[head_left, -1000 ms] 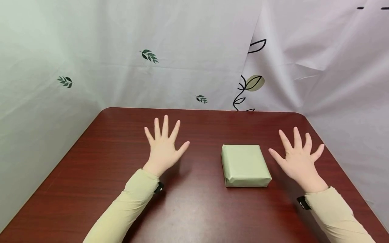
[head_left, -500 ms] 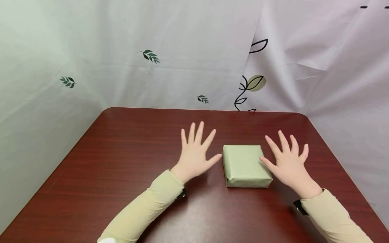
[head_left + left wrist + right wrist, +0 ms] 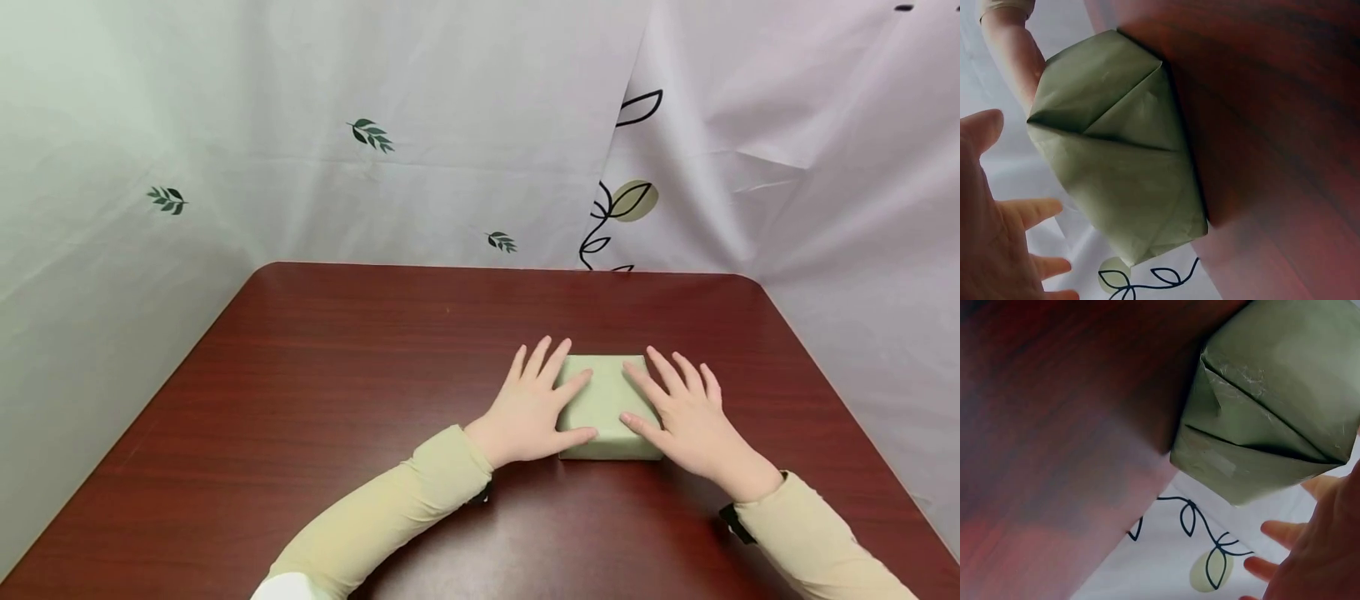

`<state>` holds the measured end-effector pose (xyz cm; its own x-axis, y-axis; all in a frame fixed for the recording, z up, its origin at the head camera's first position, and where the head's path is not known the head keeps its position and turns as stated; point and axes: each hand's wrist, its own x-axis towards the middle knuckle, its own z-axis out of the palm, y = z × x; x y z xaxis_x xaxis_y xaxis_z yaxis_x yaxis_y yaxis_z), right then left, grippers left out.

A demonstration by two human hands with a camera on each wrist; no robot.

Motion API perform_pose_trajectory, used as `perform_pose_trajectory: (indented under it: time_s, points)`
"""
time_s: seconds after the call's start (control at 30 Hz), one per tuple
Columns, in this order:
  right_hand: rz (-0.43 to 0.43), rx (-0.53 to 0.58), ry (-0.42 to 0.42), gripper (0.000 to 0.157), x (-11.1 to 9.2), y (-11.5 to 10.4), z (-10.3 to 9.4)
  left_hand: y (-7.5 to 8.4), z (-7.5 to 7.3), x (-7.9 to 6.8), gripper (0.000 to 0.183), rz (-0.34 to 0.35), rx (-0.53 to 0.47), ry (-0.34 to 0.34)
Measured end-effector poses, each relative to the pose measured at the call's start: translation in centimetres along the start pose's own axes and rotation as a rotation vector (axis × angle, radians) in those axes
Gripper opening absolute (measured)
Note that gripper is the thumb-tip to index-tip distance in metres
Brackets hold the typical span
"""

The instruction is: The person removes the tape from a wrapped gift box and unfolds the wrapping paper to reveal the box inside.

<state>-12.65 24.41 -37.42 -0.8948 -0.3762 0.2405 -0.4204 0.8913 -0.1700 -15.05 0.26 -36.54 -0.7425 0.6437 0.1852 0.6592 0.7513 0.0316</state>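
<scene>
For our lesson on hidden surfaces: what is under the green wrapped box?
The green box rests on the reddish-brown table; the box's underside and the tabletop beneath cannot be seen.

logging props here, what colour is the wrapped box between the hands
The wrapped box is pale green, clearest in the head view.

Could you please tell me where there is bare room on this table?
The table is bare between the left hand and the table's left edge, and from behind the green package toward the far edge. The crowded spot is the package, which that hand and the right hand overlap in the head view.
</scene>
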Motion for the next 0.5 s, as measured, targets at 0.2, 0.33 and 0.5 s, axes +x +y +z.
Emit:
perform_pose_trajectory:
  time_s: [0.2,0.33,0.5]
  points:
    - [-0.067,-0.012,-0.035,0.062,-0.09,-0.18,-0.07,0.23,0.29,-0.11,0.067,0.042,0.019,-0.052]
    - [-0.102,-0.013,-0.041,0.063,-0.16,-0.01,0.10,0.32,0.26,-0.21,0.066,0.057,0.009,-0.084]
    - [-0.122,0.040,-0.066,0.069,-0.28,0.20,0.35,0.40,0.38,-0.30,0.069,0.103,0.030,-0.121]
